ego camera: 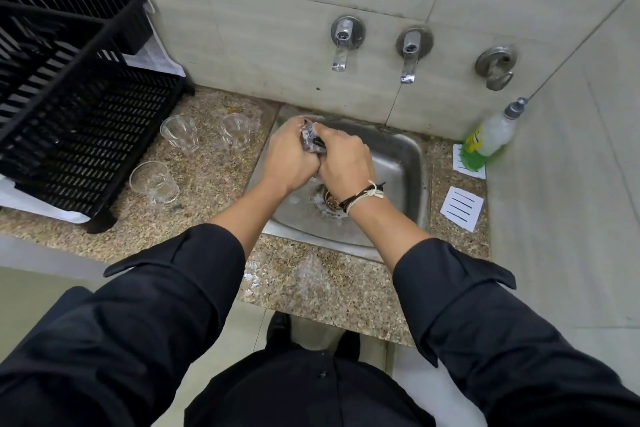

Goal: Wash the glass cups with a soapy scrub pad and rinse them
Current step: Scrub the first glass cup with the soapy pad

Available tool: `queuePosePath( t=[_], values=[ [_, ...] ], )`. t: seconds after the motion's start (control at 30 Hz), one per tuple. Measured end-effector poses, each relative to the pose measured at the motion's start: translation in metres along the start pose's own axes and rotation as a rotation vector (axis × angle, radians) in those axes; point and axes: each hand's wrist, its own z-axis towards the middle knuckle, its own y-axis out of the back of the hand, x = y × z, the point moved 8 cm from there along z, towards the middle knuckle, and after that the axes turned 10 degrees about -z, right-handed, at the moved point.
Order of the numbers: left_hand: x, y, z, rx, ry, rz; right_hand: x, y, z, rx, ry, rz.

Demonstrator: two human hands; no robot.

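We see a dull steel sink (408,163), speckled polished stone counter (214,180), clear glass cups (154,182), a matt black, probably plastic, rack (79,135).

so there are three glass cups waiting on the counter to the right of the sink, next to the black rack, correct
Not quite: the three glass cups wait on the counter left of the sink, next to the black rack. The head view shows it.

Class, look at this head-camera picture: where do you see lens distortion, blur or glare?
Head view: wide-angle lens bends the wall tiles and the black rack at the edges; the glass cup between the hands is smeared by motion blur; soft, even light; faint glare on the steel sink.
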Motion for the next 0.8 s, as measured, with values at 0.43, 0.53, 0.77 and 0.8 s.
queuePosePath(
  t=[0.43, 0.53, 0.77, 0.8],
  values=[
    [0.048, 0.021, -0.001, -0.156, 0.252, -0.214, -0.001, -0.011, -0.016, 0.007, -0.121, 0.274],
    [0.045, 0.022, -0.003, -0.227, 0.244, -0.272, -0.012, -0.017, -0.016, 0.028, -0.239, 0.436],
    [0.062, 0.013, -0.01, -0.443, 0.462, -0.849, -0.001, -0.01, -0.02, -0.071, -0.293, 0.486],
    [0.059, 0.009, -0.012, -0.441, 0.475, -0.889, -0.003, -0.012, -0.018, -0.056, -0.329, 0.515]
  ],
)
